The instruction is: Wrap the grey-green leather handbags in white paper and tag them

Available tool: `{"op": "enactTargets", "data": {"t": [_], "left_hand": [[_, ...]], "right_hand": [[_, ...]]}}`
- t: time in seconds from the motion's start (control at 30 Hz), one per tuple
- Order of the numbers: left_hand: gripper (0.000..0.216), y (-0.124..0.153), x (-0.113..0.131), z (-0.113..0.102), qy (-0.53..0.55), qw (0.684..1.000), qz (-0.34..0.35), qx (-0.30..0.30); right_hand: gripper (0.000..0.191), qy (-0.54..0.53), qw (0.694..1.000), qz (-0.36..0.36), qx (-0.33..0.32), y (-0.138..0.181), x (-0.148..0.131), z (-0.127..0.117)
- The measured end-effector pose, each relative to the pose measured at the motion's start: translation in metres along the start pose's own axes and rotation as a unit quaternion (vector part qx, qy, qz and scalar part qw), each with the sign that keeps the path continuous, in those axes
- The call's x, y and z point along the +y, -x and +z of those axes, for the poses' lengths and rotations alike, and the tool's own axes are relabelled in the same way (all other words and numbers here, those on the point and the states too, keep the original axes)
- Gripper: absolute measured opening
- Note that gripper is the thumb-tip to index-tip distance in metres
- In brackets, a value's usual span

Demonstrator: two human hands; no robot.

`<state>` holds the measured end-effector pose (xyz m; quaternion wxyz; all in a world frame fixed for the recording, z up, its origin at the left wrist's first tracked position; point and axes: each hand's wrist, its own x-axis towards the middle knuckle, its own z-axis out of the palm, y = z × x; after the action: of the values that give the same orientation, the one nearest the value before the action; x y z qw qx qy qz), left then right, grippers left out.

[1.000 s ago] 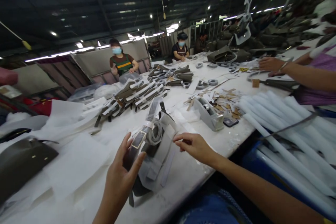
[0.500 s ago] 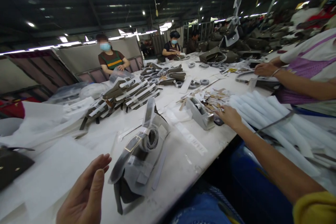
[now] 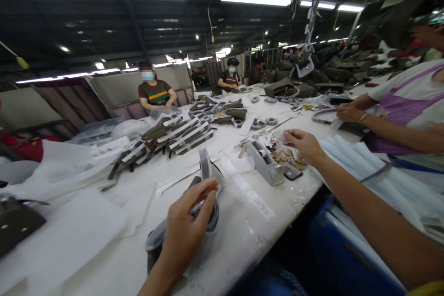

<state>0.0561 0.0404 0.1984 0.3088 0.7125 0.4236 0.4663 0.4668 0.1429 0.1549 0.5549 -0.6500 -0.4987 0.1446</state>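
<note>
My left hand (image 3: 192, 222) is over a dark olive bag (image 3: 152, 259) wrapped in pale sheeting. Its thumb and fingers are slightly curved with a gap between them, and the hand hides most of the bag. Beside the fingers shows a wrapped, coiled strap (image 3: 214, 217); whether they touch it I cannot tell. An upright wrapped strap end (image 3: 205, 163) rises behind. My right hand (image 3: 305, 145) is raised above paper scraps, thumb and fingers pinched on a translucent bit that looks like clear tape (image 3: 279, 137). Just below and left of it stands a grey tape dispenser (image 3: 265, 166).
A dark phone-like object (image 3: 293, 173) lies near the table edge. Wrapped straps and bag parts (image 3: 173, 132) are piled farther back. White sheets (image 3: 79, 222) cover the left. A co-worker in a purple apron (image 3: 405, 120) works at right beside pale rolls (image 3: 374, 185); others sit across.
My left hand has moved right, from beside the bag to over it. My right hand has lifted from beside the dispenser, fingers pinched. The view has tilted up slightly.
</note>
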Motion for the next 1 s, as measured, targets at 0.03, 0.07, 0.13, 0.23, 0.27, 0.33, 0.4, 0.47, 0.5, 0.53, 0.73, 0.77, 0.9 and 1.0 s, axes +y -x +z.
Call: {"op": "enactTargets", "data": {"t": [0.03, 0.07, 0.13, 0.23, 0.27, 0.33, 0.4, 0.47, 0.5, 0.53, 0.73, 0.77, 0.9, 1.0], "left_hand": [[0.028, -0.013, 0.001, 0.010, 0.030, 0.999, 0.006, -0.029], [0.027, -0.027, 0.001, 0.020, 0.058, 0.997, 0.008, -0.048], [0.030, -0.054, 0.001, 0.039, 0.097, 0.993, 0.011, -0.072], [0.044, -0.086, -0.001, 0.062, 0.129, 0.987, 0.003, -0.096], [0.048, -0.093, -0.001, 0.067, 0.143, 0.984, -0.001, -0.107], [0.048, -0.101, -0.001, 0.072, 0.172, 0.976, 0.005, -0.133], [0.037, -0.103, 0.001, 0.073, 0.188, 0.970, 0.020, -0.152], [0.026, -0.100, 0.002, 0.069, 0.193, 0.969, 0.023, -0.155], [0.024, -0.098, 0.002, 0.067, 0.193, 0.969, 0.018, -0.153], [0.024, -0.096, 0.002, 0.064, 0.195, 0.969, 0.010, -0.152], [0.032, -0.088, -0.003, 0.054, 0.229, 0.958, -0.051, -0.167], [0.034, -0.087, -0.005, 0.053, 0.235, 0.955, -0.061, -0.173], [0.038, -0.083, -0.009, 0.048, 0.245, 0.946, -0.086, -0.196], [0.041, -0.082, -0.011, 0.046, 0.248, 0.942, -0.096, -0.204]], "right_hand": [[0.049, -0.041, 0.999, -0.005, -0.014, 0.002, -0.013, 0.003], [0.047, -0.089, 0.995, -0.006, -0.033, 0.006, -0.027, 0.006], [0.042, -0.190, 0.979, 0.011, -0.078, 0.016, -0.056, 0.012], [0.040, -0.270, 0.950, 0.047, -0.149, 0.038, -0.094, 0.024], [0.039, -0.274, 0.945, 0.051, -0.171, 0.045, -0.104, 0.027], [0.038, -0.277, 0.936, 0.046, -0.213, 0.059, -0.119, 0.034], [0.037, -0.280, 0.928, 0.035, -0.242, 0.070, -0.127, 0.041], [0.037, -0.282, 0.925, 0.033, -0.253, 0.077, -0.130, 0.046], [0.037, -0.284, 0.924, 0.036, -0.255, 0.080, -0.130, 0.048], [0.037, -0.289, 0.922, 0.040, -0.254, 0.082, -0.130, 0.050], [0.033, -0.376, 0.883, 0.078, -0.270, 0.087, -0.131, 0.057], [0.032, -0.391, 0.875, 0.087, -0.273, 0.088, -0.131, 0.057], [0.027, -0.448, 0.843, 0.127, -0.271, 0.090, -0.128, 0.057], [0.026, -0.473, 0.826, 0.153, -0.263, 0.091, -0.125, 0.055]]}}
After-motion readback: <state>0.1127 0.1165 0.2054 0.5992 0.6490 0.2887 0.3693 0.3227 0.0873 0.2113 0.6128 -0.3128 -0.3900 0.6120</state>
